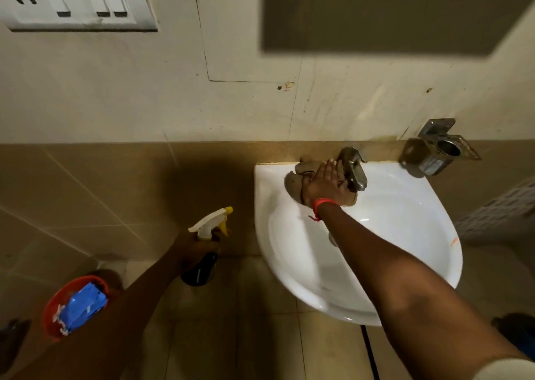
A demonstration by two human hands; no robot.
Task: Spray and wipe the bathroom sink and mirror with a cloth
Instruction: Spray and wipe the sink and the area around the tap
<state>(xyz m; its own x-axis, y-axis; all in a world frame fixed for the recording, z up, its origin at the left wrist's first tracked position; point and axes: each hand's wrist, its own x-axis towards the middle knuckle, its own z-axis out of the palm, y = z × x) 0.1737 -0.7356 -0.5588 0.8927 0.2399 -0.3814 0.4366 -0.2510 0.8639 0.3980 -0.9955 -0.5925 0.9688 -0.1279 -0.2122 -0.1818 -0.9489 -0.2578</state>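
Note:
A white wall-mounted sink (pixel 405 234) fills the right half of the view. My right hand (pixel 325 182) lies flat on a brown cloth (pixel 293 185), pressing it onto the sink's back rim just left of the metal tap (pixel 354 166). A red band circles that wrist. My left hand (pixel 197 249) grips a dark spray bottle (pixel 202 269) with a white and yellow trigger head, held upright to the left of the sink, away from the basin. The mirror (pixel 390 11) hangs on the wall above the sink, blurred.
A metal holder (pixel 440 150) is fixed to the wall right of the tap. A switch panel (pixel 75 0) sits at the top left. On the tiled floor at the lower left stands a red bucket (pixel 55 301) with a blue packet inside.

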